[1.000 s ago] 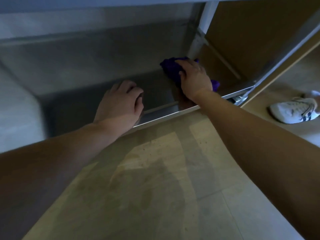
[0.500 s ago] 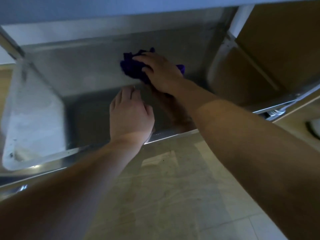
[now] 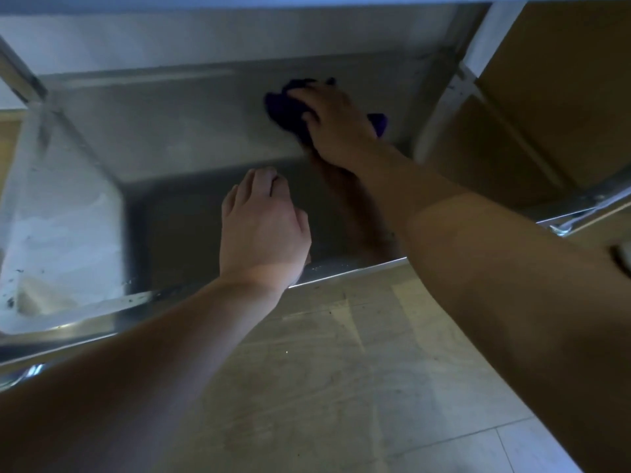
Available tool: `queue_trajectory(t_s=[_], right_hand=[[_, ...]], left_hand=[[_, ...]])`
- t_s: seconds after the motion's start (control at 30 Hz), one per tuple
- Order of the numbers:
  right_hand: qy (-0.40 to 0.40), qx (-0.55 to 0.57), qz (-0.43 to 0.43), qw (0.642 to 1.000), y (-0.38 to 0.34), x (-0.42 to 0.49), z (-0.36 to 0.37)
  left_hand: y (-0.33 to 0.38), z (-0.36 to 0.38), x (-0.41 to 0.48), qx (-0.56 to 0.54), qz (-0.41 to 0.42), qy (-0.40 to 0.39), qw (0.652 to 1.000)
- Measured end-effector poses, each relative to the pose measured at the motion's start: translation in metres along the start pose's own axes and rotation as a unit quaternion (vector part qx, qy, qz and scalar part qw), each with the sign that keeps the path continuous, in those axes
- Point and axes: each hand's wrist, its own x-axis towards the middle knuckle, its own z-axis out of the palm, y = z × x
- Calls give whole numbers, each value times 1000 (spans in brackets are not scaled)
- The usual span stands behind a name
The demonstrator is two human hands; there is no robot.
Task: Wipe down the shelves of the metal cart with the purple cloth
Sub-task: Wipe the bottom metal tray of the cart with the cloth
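Toward the far right corner of the bottom shelf [image 3: 191,131] of the metal cart, we see the right hand [image 3: 336,126] spread flat over the purple cloth [image 3: 286,109], pressing the bunched fabric down onto the steel rather than pinching it; cloth shows past the fingers on the far side and again by the wrist. The left hand [image 3: 263,227] rests on the shelf just inside its near edge, fingers loosely curled and holding nothing, and we judge that it steadies the body or the cart. The shelf above [image 3: 239,0] shows only as a pale band along the top, so we cannot tell whether it has been wiped. On the lower shelf, the near left corner carries dark specks and a smudged pale patch, which we take as ground not yet covered. Our judgement is that wiping of this shelf is under way, with the left end and the near edge left to do.
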Motion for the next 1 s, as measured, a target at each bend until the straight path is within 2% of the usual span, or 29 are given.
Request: queue_trajectory(t_s=[0.07, 0.13, 0.2, 0.27, 0.33, 0.4, 0.43, 0.5, 0.57, 0.63, 0.7, 0.77, 0.83, 0.87, 0.93, 0.97, 1.0], right_hand=[[-22, 9, -49, 999, 2, 3, 3], [23, -11, -2, 1000, 21, 7, -1], [86, -65, 147, 983, 50, 10, -9], [106, -80, 325, 936, 70, 8, -21], [103, -79, 400, 907, 65, 17, -23], [94, -64, 375, 920, 40, 38, -14], [82, -50, 318, 943, 22, 50, -5], [33, -14, 139, 990, -22, 65, 16], [-19, 21, -24, 999, -55, 60, 28], [-53, 45, -101, 992, -56, 52, 27], [-33, 39, -67, 996, -32, 54, 25], [51, 23, 112, 992, 4, 62, 15], [104, -9, 325, 940, 40, 62, 2], [103, -24, 379, 919, 47, 58, -3], [100, -25, 387, 916, 42, 56, -2], [109, -9, 356, 928, 30, 55, 2], [109, 9, 286, 952, 17, 58, 10]], left_hand=[[-1, -1, -1, 6, 1, 0, 1000], [-1, -2, 0, 14, 1, -5, 1000], [-1, -2, 0, 20, 0, -14, 1000], [0, -3, -1, 24, 3, -14, 1000], [-1, -3, -2, 30, 9, -16, 999], [-1, -3, -2, 30, 9, -25, 999], [-1, -4, -3, 30, 7, -27, 999], [-2, -5, -3, 27, 8, -24, 999], [-4, -7, -4, 22, 9, -22, 999], [-6, -7, -4, 20, 9, -22, 1000], [-8, -6, -4, 20, 5, -20, 1000], [-7, -5, -5, 20, 7, -18, 1000], [-5, -4, -7, 21, 11, -22, 999], [-4, -3, -7, 22, 11, -25, 999], [-5, -2, -6, 21, 7, -23, 1000], [-4, -2, -6, 20, 7, -20, 1000], [-3, -3, -6, 21, 8, -19, 1000]])
